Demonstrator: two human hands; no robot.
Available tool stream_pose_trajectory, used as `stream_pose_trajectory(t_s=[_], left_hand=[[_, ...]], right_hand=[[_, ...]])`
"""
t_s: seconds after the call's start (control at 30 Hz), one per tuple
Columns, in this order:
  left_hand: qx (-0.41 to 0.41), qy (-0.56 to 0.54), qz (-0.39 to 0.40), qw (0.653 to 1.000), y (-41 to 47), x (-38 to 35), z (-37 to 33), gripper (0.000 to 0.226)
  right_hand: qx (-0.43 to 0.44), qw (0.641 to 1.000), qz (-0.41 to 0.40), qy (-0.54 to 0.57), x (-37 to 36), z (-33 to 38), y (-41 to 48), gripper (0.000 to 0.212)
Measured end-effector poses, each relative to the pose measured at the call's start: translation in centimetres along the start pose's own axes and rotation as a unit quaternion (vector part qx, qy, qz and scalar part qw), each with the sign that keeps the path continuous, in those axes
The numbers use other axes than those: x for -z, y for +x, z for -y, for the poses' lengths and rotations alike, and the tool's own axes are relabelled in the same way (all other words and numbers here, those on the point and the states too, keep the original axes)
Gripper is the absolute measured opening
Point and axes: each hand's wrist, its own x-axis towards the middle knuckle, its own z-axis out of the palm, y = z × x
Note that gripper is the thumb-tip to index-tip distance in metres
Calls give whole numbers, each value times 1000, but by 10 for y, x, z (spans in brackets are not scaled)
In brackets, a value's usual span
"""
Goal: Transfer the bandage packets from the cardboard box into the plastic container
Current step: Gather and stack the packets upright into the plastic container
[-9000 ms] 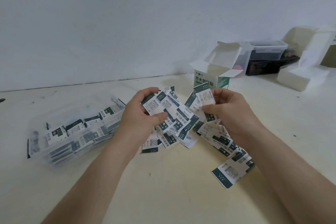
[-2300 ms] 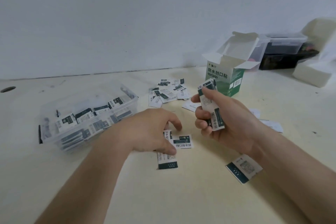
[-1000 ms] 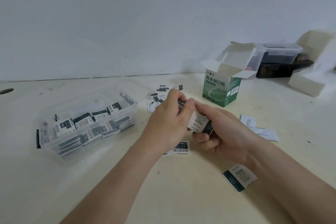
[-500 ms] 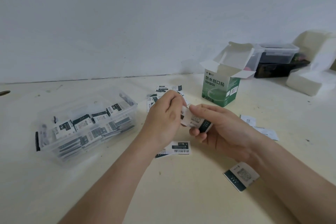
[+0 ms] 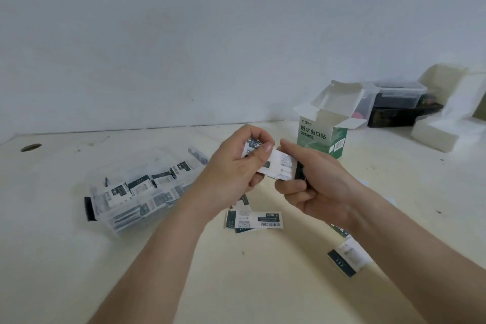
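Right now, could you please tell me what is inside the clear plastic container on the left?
The clear plastic container holds layered white-and-dark-green bandage packets, visible through its wall. The left hand covers its right end, hiding what lies there.

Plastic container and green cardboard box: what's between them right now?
Head view: the left hand and right hand, gripping one stack of bandage packets between them. The table under them is hidden.

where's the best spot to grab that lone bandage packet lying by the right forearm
The lone packet lies flat on the table, so probably pinch its dark green short end, coming from the near left, thumb on top and a fingertip sliding under. Its white end sits close against the right forearm, leaving less room there.
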Motion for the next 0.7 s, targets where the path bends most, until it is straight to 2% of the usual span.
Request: stream_pose_trajectory(t_s=[0.1, 0.17, 0.23, 0.27, 0.33, 0.4, 0.47, 0.53, 0.6, 0.7], left_hand=[[-5, 18, -48, 999, -1, 16, -14, 9], [-25, 91, -92, 991, -1, 30, -23, 9], [-34, 168, -129, 977, -4, 48, -29, 7], [-29, 183, -141, 972, -4, 56, -32, 6], [-2, 182, -154, 971, -8, 76, -35, 5], [30, 184, -157, 970, -11, 94, -36, 6], [58, 165, -145, 974, -12, 110, -35, 7], [83, 151, -134, 976, -13, 124, -33, 7], [106, 126, -132, 977, -16, 140, -30, 8], [135, 94, -126, 978, -24, 160, -21, 12]], right_hand=[[18, 1000, 23, -12, -22, 4, 0, 27], [59, 993, 19, -98, -35, 6, 3, 31], [139, 961, -15, -239, -48, 8, 6, 31], [195, 921, -34, -335, -52, 10, 7, 32], [286, 799, -39, -528, -67, 14, 11, 37], [317, 693, -26, -647, -87, 16, 16, 37], [326, 634, -7, -702, -108, 15, 22, 35], [345, 589, 7, -731, -125, 14, 30, 31], [346, 581, 23, -737, -143, 12, 39, 26], [289, 598, 57, -745, -166, 5, 55, 19]])
